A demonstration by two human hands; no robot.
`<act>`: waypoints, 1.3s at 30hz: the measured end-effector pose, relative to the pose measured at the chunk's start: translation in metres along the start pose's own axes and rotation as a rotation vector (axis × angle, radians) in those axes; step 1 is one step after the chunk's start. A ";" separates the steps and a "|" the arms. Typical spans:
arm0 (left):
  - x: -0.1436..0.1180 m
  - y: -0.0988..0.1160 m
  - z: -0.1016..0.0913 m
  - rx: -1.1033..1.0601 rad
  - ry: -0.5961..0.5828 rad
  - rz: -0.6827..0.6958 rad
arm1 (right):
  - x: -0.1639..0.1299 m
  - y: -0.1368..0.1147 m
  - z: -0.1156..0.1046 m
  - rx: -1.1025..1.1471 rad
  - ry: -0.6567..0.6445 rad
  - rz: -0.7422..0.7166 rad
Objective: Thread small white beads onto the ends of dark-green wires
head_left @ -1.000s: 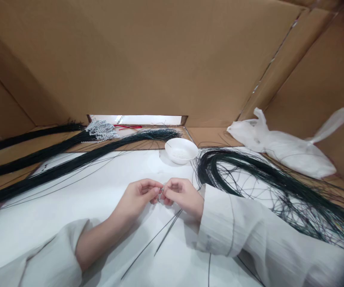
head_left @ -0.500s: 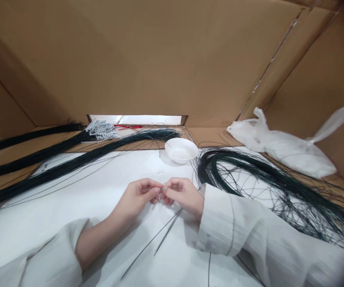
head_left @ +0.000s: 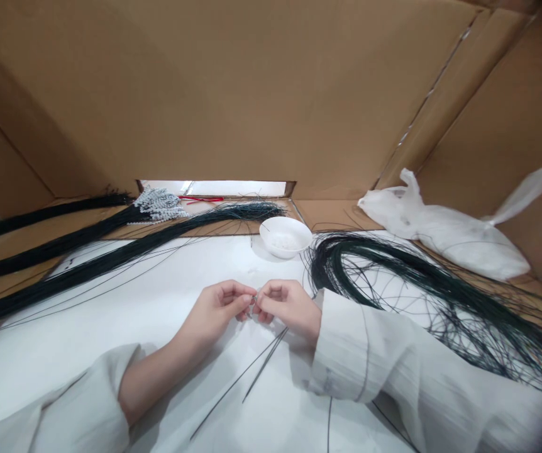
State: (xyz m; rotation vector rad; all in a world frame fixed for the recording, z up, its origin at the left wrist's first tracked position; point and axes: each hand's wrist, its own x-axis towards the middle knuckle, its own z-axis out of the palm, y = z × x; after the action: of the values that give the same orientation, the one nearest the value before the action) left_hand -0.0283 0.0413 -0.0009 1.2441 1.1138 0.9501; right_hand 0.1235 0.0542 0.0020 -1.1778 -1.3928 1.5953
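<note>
Over the white tabletop [head_left: 110,327], the fingertips of both hands meet in a pinch. My left hand [head_left: 224,305] is closed, thumb against forefinger, on a tiny bit that is too small to name. Thin dark cords [head_left: 261,368] run out from beneath my right hand [head_left: 287,308], which is also closed in a pinch; the cords slant down toward the near edge. Between the fingertips a small dark strand end shows, partly hidden by the fingers. Just beyond the hands stands a white bowl [head_left: 286,238] with small pale bits in it.
Long bundles of dark cord [head_left: 124,255] stretch along the left, one ending in white beaded tips [head_left: 160,204]. A looped, tangled bundle [head_left: 422,283] lies right. Behind it sits a knotted white plastic bag [head_left: 469,239]. Cardboard walls [head_left: 224,94] enclose the table; red strips [head_left: 202,199] lie by a slot.
Both hands hold almost the same place and pinch. The fingertips shift only very slightly, and the cords below stay put.
</note>
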 end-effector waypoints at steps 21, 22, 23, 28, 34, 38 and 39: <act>-0.001 0.001 0.001 0.040 -0.011 0.018 | 0.000 -0.001 0.000 0.001 0.005 0.002; -0.001 0.001 0.001 0.063 -0.003 0.027 | -0.001 -0.001 0.000 -0.003 0.007 0.002; -0.002 0.001 0.001 0.090 0.007 0.039 | -0.001 0.000 0.000 -0.007 0.011 0.000; -0.006 0.002 0.001 0.265 0.046 0.149 | -0.002 0.000 0.000 -0.024 0.016 -0.010; -0.008 0.002 0.001 0.451 0.058 0.232 | -0.004 -0.002 0.002 -0.057 0.034 -0.040; -0.009 0.001 0.001 0.490 0.064 0.251 | -0.004 -0.002 0.003 -0.062 0.033 -0.037; -0.009 0.001 0.001 0.492 0.067 0.255 | -0.004 -0.001 0.002 -0.065 0.033 -0.036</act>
State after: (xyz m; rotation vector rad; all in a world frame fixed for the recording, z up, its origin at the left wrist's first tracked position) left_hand -0.0296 0.0329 0.0012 1.7972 1.3110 0.9407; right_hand 0.1227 0.0497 0.0041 -1.2043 -1.4465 1.5092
